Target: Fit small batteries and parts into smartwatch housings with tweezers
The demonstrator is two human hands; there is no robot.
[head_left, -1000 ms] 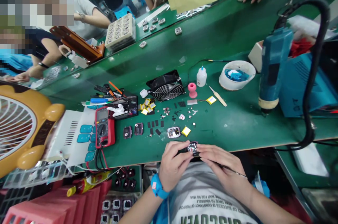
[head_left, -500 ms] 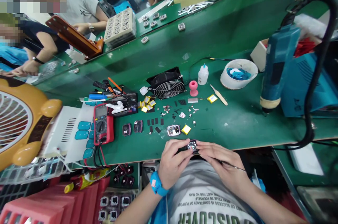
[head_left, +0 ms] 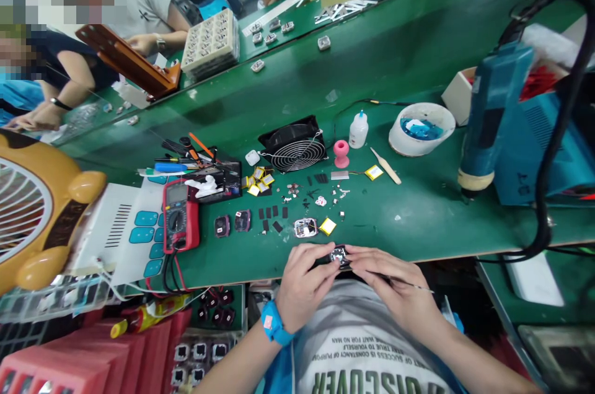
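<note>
My left hand (head_left: 304, 285) and my right hand (head_left: 395, 288) hold a small smartwatch body (head_left: 339, 255) between them at the bench's front edge. Its dark screen shows a white clock face. The left thumb presses near the screen's lower edge, while the right fingertips grip the other side. A thin, slender metal tool (head_left: 416, 285) also lies in my right hand, its ends partly hidden by the fingers. Just beyond the hands are an opened watch case (head_left: 305, 228) with bare innards and a yellow-edged battery (head_left: 328, 226).
Two dark watch cases (head_left: 242, 220), small black pads and loose parts lie on the green bench (head_left: 446, 220). Behind are a black fan (head_left: 297, 146), dropper bottle (head_left: 358, 129) and white tub (head_left: 421, 131). A red multimeter (head_left: 181, 220) stands left; a blue electric screwdriver (head_left: 493, 115) hangs right.
The view has shifted slightly. The slender tool in my right hand has tilted a little; both hands keep hold of the smartwatch body in nearly the same place.
</note>
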